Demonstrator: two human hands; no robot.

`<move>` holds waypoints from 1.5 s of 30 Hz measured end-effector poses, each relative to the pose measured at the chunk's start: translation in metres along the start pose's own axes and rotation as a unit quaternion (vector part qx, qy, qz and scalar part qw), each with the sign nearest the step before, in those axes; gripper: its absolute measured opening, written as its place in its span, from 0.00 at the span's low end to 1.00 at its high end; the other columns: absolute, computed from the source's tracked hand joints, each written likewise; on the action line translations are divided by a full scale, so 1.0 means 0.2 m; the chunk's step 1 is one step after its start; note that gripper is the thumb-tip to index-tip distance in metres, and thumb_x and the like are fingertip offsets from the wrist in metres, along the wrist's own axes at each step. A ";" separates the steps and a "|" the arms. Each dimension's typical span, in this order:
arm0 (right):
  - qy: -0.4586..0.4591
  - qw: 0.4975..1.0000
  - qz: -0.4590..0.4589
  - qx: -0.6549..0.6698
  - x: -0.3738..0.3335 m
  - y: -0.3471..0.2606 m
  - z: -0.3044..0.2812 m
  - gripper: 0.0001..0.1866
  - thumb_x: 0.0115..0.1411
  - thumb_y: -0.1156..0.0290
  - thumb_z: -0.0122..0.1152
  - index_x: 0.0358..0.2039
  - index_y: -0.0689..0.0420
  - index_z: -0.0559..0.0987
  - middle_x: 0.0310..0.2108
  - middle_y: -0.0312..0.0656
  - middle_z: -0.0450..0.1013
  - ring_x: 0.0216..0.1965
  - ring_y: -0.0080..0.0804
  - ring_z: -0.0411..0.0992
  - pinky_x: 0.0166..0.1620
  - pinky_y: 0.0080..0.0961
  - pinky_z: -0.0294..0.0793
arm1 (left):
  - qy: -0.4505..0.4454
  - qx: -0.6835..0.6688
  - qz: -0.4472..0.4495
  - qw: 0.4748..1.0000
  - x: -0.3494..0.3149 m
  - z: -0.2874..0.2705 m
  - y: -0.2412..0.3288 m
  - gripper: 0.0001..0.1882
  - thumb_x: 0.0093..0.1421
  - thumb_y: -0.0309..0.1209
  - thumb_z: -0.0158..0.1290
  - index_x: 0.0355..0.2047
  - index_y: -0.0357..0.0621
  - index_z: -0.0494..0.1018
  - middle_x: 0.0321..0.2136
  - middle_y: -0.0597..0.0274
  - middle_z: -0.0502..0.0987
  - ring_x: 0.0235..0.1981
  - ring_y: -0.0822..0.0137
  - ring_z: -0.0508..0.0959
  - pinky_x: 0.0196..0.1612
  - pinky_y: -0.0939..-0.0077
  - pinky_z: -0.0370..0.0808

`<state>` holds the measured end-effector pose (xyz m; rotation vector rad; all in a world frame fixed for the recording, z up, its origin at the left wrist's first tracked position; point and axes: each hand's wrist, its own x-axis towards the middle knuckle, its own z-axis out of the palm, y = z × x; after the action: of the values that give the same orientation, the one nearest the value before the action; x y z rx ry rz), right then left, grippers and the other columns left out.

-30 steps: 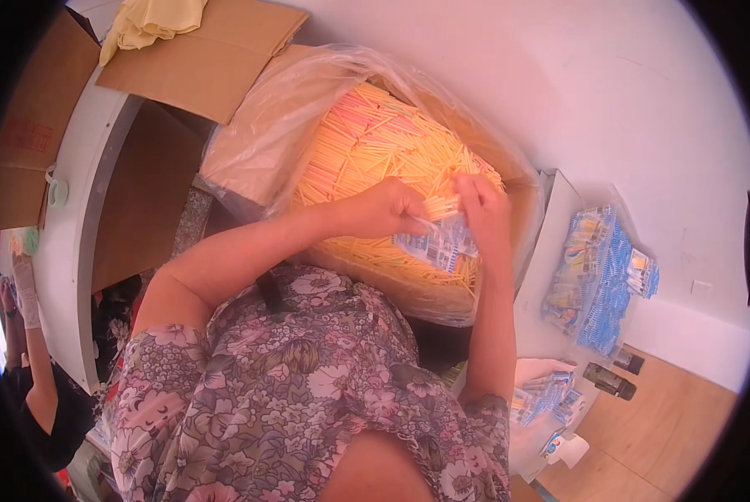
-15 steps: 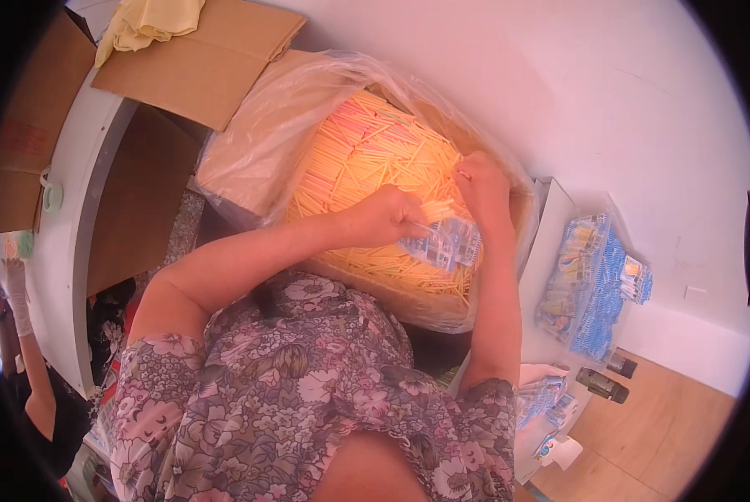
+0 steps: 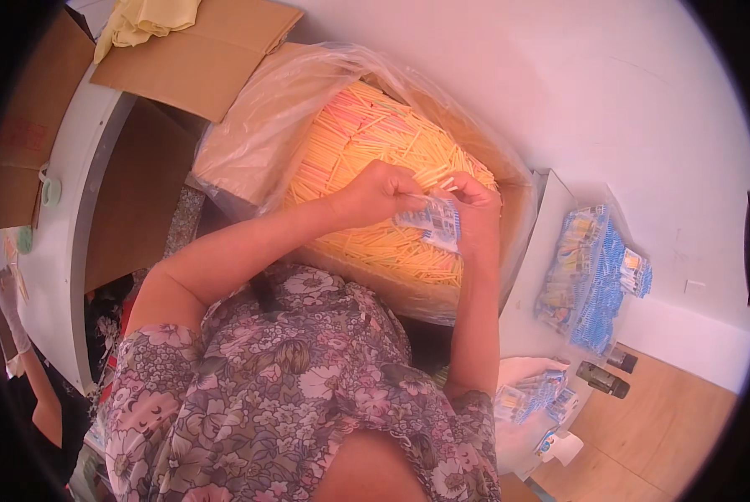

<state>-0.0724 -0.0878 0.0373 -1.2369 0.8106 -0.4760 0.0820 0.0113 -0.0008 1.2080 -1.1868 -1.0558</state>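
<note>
A large cardboard box (image 3: pixel 513 209) lined with clear plastic is heaped with thin yellow sticks (image 3: pixel 354 151), some of them pinkish. Above the heap, my left hand (image 3: pixel 381 191) pinches the upper edge of a small clear packet (image 3: pixel 433 222) with blue-and-white print. My right hand (image 3: pixel 479 216) is at the packet's other side, its thumb and fingers closed round a few yellow sticks at the packet's top. Whether those sticks are inside the packet or just above it, I cannot tell.
Right of the box, a clear bag (image 3: pixel 588 280) holds many blue printed packets. More packets (image 3: pixel 534 395) lie nearer me. Cardboard flaps (image 3: pixel 195 63) and a yellow cloth (image 3: pixel 149 21) are at the upper left. Another person's gloved hand (image 3: pixel 11 297) works at the white table (image 3: pixel 57 293).
My right hand has come down and left from the heap to the packet's top, bringing sticks with it. My left hand stays near the same place, still pinching the packet.
</note>
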 end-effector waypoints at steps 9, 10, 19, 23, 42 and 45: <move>0.053 0.981 -0.101 -0.158 -0.02 -0.04 0.09 0.09 0.50 0.72 0.67 0.25 0.61 0.74 0.19 0.34 0.69 0.19 0.18 0.65 0.24 0.18 0.66 | -0.036 0.087 0.110 0.990 -0.01 0.04 0.01 0.04 0.53 0.23 0.56 0.31 0.39 0.77 0.24 0.56 0.74 0.26 0.66 0.75 0.30 0.76 0.71; 0.048 0.944 -0.134 -0.297 -0.03 -0.04 0.10 0.11 0.50 0.70 0.67 0.24 0.61 0.74 0.18 0.36 0.69 0.20 0.19 0.64 0.25 0.19 0.66 | -0.011 0.116 0.164 0.980 -0.02 0.06 0.01 0.04 0.52 0.23 0.57 0.30 0.40 0.77 0.24 0.55 0.74 0.26 0.64 0.76 0.30 0.75 0.71; 0.188 0.923 -0.145 -0.302 -0.04 -0.05 -0.03 0.08 0.50 0.71 0.63 0.22 0.64 0.76 0.17 0.38 0.72 0.21 0.19 0.68 0.26 0.22 0.68 | -0.074 0.086 0.102 0.988 -0.02 0.02 0.00 0.06 0.50 0.21 0.57 0.30 0.37 0.76 0.29 0.55 0.76 0.31 0.61 0.77 0.34 0.75 0.73; 0.052 0.912 -0.034 -0.405 -0.18 0.05 -0.20 0.09 0.51 0.70 0.62 0.24 0.65 0.77 0.20 0.42 0.74 0.23 0.25 0.71 0.28 0.25 0.69 | -0.037 0.031 0.103 0.993 -0.01 0.00 -0.02 0.04 0.53 0.21 0.56 0.31 0.35 0.76 0.29 0.58 0.76 0.31 0.68 0.76 0.35 0.78 0.72; 0.210 0.920 -0.163 -0.289 -0.45 -0.03 0.00 0.12 0.54 0.68 0.63 0.21 0.60 0.71 0.19 0.33 0.67 0.23 0.16 0.63 0.26 0.17 0.65 | -0.258 0.027 0.062 0.964 -0.07 0.28 0.12 0.05 0.53 0.23 0.57 0.30 0.34 0.76 0.23 0.58 0.77 0.29 0.69 0.77 0.35 0.73 0.72; 0.187 0.951 -0.138 -0.202 -0.46 0.05 -0.03 0.12 0.53 0.68 0.63 0.21 0.61 0.71 0.19 0.34 0.68 0.23 0.16 0.63 0.26 0.20 0.65 | -0.238 0.089 0.102 0.962 -0.08 0.30 0.12 0.07 0.52 0.23 0.57 0.32 0.35 0.76 0.25 0.54 0.76 0.30 0.67 0.78 0.34 0.72 0.72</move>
<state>-0.1371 -0.0225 0.0535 -1.6812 1.0973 -0.8182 0.0198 0.0228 0.0207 0.9615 -1.7717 -1.1344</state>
